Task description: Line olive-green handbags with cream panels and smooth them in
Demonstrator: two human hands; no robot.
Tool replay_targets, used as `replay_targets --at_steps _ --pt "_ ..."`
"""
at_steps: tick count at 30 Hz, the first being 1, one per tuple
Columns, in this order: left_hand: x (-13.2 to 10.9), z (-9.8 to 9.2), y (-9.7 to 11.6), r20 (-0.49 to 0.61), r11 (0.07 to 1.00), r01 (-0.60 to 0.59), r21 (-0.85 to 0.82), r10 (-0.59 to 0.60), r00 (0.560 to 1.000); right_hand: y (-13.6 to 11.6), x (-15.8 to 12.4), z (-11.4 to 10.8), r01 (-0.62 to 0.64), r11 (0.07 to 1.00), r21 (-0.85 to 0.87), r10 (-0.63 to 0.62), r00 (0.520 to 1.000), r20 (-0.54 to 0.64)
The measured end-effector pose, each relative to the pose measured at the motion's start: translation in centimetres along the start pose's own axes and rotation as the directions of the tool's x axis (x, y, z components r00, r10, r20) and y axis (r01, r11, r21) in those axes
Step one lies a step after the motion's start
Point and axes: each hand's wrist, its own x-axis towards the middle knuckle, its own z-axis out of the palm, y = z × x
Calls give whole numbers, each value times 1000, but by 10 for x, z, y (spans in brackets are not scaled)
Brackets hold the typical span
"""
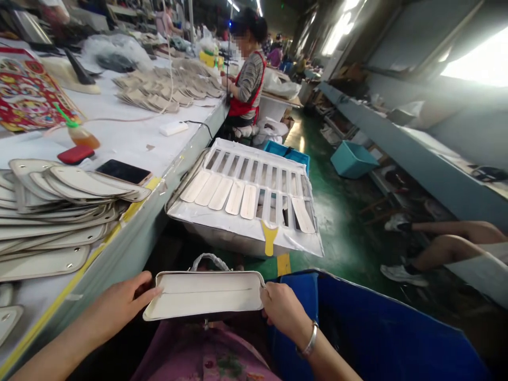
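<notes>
A long cream-white handbag [206, 296] is held level in front of my lap, its flat long face with a thin lengthwise line turned up. A handle [210, 259] that looks wrapped in clear plastic arches up beyond its far edge. My left hand [129, 296] grips the left end, thumb on top and the other fingers partly hidden. Closed around the right end is my right hand [281, 307], with a bracelet at the wrist. Just ahead, cream strips with rounded ends [234, 196] lie in rows on a white slatted rack [190, 214].
Stacked cream panels [59, 227], a phone [124, 172] and a glue bottle [83, 135] occupy the left table. A blue bin [377, 328] stands close on my right. A co-worker in a red apron [248, 90] sits ahead; another person's legs [448, 248] reach in from the right.
</notes>
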Motion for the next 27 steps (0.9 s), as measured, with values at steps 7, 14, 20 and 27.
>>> replay_targets --at_steps 7,14,20,27 --pt "6 37 104 -14 721 -659 214 677 736 -1 8 0 -49 988 149 37 996 81" --pt "26 62 135 290 608 -753 254 694 659 5 16 7 -182 938 296 127 973 194" --pt "22 56 128 296 631 -739 237 678 673 5 23 -7 -280 863 421 93 907 411" --pt "19 45 137 316 683 -707 184 640 701 39 31 -10 -288 623 728 -206 836 508"
